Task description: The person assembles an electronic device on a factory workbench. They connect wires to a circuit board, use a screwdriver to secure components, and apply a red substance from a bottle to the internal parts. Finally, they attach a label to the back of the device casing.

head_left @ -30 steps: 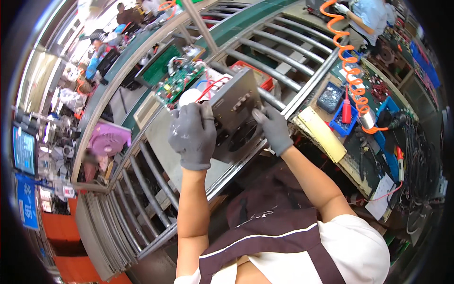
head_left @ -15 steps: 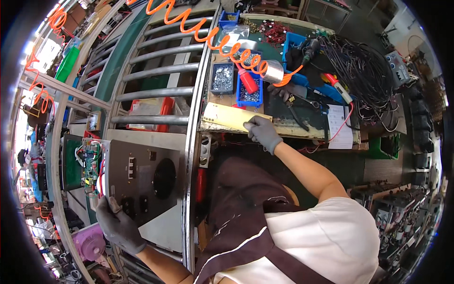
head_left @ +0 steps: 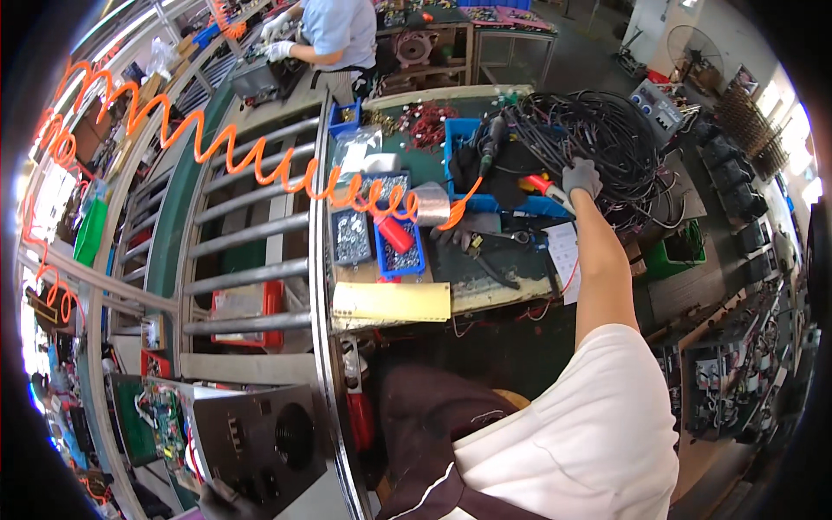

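My right hand, in a grey glove, is stretched out to the heap of black cables, its fingers curled in at the near side of the heap. Just left of its wrist lies a red-and-white handheld tool. At the lower left, my gloved left hand grips the near edge of a dark metal panel with a round fan opening; the frame's edge cuts part of the hand off. Beside the panel is a green circuit board with wires. A yellow sheet with holes lies on the bench's near edge.
Bins of small metal parts, a red bottle, pliers and a printed paper crowd the bench. An orange coiled hose hangs across the roller conveyor. Another person works at the far end.
My right hand has left the yellow sheet and gone right and farther away, to the black cables. The view has shifted, so the panel and left hand sit lower. Another person shows at the top.
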### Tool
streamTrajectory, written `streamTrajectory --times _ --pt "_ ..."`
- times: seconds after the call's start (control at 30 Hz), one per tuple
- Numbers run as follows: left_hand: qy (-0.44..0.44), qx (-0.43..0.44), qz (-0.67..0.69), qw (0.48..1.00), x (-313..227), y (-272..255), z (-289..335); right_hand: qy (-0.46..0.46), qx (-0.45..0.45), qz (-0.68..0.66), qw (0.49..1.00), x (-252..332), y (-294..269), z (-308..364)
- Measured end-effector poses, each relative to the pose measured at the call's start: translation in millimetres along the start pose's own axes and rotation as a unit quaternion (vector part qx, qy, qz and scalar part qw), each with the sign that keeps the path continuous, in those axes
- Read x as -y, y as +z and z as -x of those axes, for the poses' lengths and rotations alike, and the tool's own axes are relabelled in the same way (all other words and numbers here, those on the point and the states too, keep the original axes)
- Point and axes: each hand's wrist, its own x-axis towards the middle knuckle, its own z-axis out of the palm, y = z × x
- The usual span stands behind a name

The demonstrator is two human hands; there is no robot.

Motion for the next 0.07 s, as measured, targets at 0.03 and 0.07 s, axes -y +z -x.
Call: streamTrajectory --times 0.03,0.07 --pt "-0.029 -0.001 0.039 0.999 -13.6 -7.9 4.0 -0.017 0.068 0.052 0.996 -3.8 2.8 -2.4" --pt "-0.027 -0.002 0.042 0.999 -17.1 -4.6 1.7 -0.015 0.066 0.051 0.996 -4.6 2.1 -6.7"
